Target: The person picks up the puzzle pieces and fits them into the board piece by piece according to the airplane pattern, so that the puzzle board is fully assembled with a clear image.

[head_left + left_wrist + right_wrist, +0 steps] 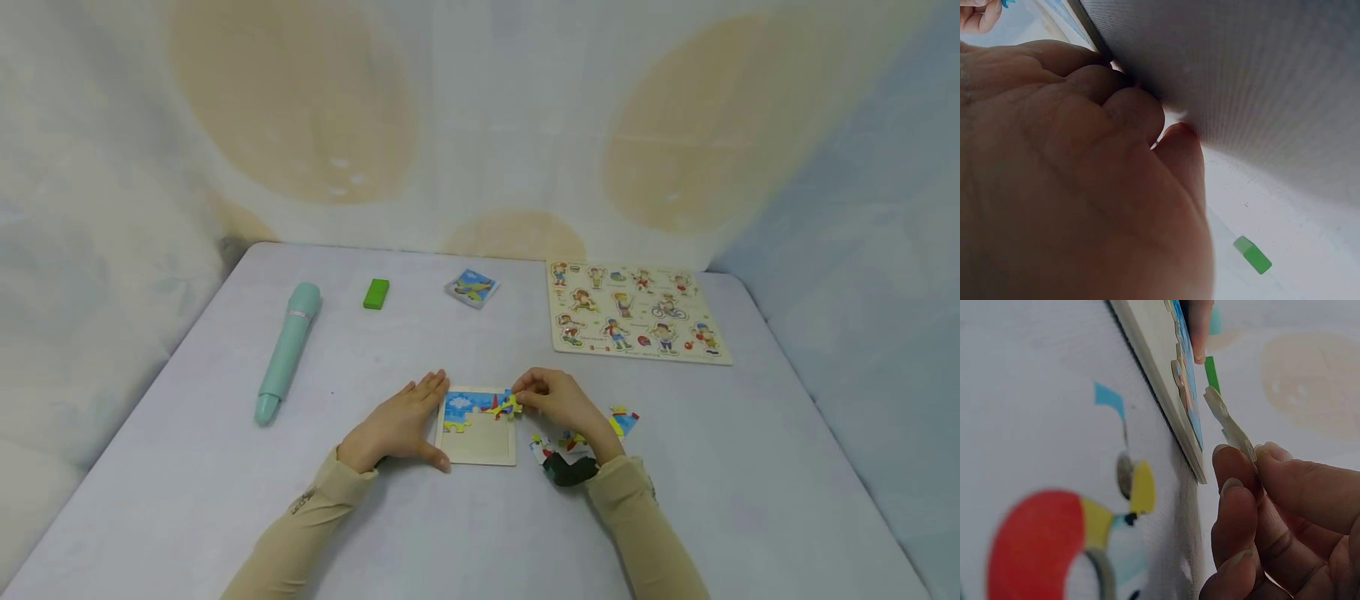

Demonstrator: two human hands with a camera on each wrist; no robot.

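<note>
A square wooden puzzle tray [476, 457] lies on the table, with joined pieces along its top and upper left; the lower part shows bare wood. My left hand [399, 425] rests along the tray's left edge with fingers extended, and the left wrist view shows the back of that hand [1079, 169] up close. Over the tray's upper right corner my right hand [562, 406] pinches a puzzle piece [509, 406] between thumb and fingers. In the right wrist view this piece [1230, 422] appears edge-on, raised off the tray [1154, 381]. Loose pieces [624, 420] lie beside and beneath the right forearm.
A mint-green microphone-shaped object [288, 354] lies at left, a green block [377, 293] behind. Another small picture puzzle [472, 287] is at the back middle. A large wooden board with figures [637, 312] lies at back right. A dark wristband-like thing [568, 471] is by the right wrist.
</note>
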